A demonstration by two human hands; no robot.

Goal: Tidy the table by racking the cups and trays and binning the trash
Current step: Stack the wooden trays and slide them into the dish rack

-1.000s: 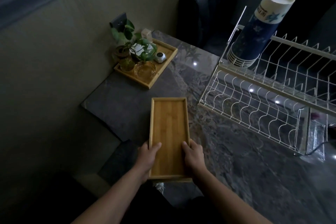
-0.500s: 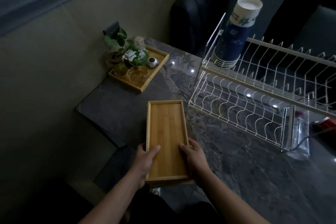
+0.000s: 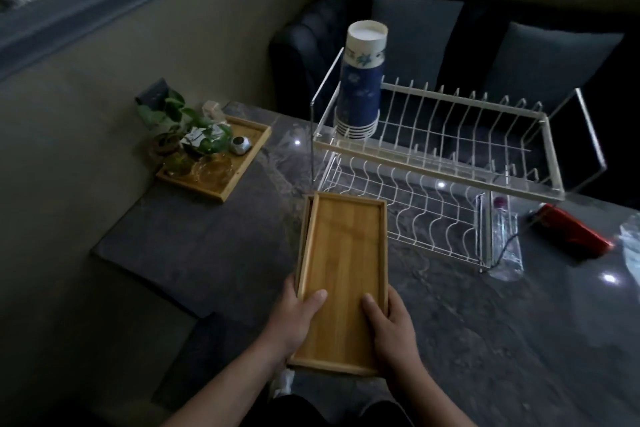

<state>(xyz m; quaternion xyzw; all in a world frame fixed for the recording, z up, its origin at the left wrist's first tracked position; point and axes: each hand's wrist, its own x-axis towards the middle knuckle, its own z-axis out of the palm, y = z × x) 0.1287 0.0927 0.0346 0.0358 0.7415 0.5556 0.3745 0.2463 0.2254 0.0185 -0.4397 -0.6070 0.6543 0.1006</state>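
Stacked bamboo trays (image 3: 344, 274) gripped at the near end by both hands, above the dark marbled counter (image 3: 485, 340); edge of a lower tray visible along the left side beneath the top one. Left hand (image 3: 294, 317) clenched on the left rim, thumb lying on the inner tray surface; right hand (image 3: 391, 322) clenched on the right rim, thumb likewise on the inner surface, remaining fingers hidden under the trays. Far end of the trays located just in front of the lower tier of the white wire dish rack (image 3: 433, 184), overlapping its left front corner in this view; contact could not be determined. Stack of blue-and-white paper cups (image 3: 362, 83) stood inverted at the left end of the rack's upper tier. Clear plastic bottle (image 3: 505, 239) lay on the counter against the right end of the rack, a red packet (image 3: 571, 232) further right of the rack, and a piece of clear plastic (image 3: 630, 246) at the picture's right edge. Second bamboo tray (image 3: 242, 163) located left of the rack near the counter's far corner, carrying a small green plant (image 3: 180, 121), glass cups (image 3: 207, 166) and a small round metallic object (image 3: 240, 145). Dark sofa with cushions (image 3: 415, 35) seen behind the rack.
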